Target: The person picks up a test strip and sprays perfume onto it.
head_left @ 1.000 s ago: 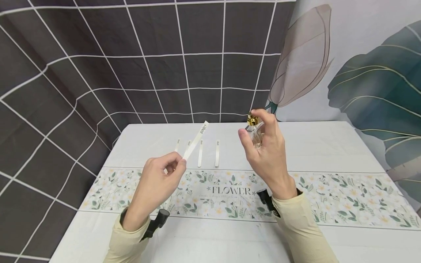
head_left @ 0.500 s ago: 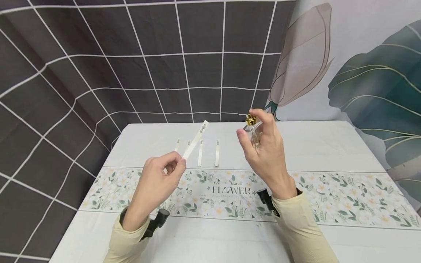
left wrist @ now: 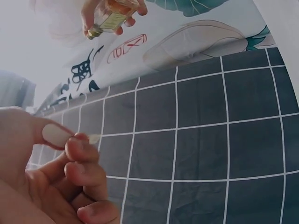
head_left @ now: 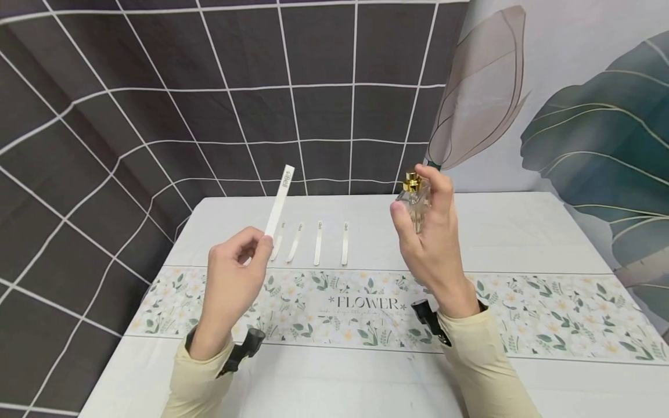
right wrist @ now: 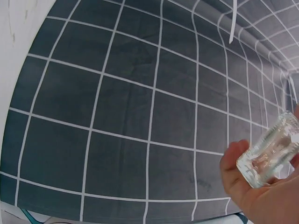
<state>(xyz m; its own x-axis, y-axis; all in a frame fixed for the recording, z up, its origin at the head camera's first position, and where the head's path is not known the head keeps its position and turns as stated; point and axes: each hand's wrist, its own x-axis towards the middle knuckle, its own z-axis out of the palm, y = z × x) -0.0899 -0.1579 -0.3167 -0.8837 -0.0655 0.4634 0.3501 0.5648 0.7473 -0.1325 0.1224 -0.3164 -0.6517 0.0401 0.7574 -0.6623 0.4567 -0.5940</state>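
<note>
My left hand (head_left: 235, 278) pinches the lower end of a white perfume test strip (head_left: 279, 200) between thumb and index finger. The strip stands tilted up to the right, with printed letters near its top. On the right, my right hand (head_left: 434, 249) grips a clear glass perfume bottle (head_left: 416, 210) with a gold spray neck, its index finger at the top of the sprayer. The right wrist view shows the glass base of the bottle (right wrist: 271, 154) in the palm. A wide gap separates bottle and strip. In the left wrist view, the strip is mostly hidden behind the fingertips.
Several more test strips lie in a row on the white table, among them a rightmost strip (head_left: 345, 244). A floral band lettered FLOWER (head_left: 366, 303) crosses the tablecloth. Behind the table hangs a dark grid-patterned curtain (head_left: 324, 116), with a leaf-print cloth (head_left: 601, 133) at right.
My left hand has moved left and slightly up with the strip, which now stands steeper. The right hand has shifted slightly right with the bottle, widening the gap between them.
</note>
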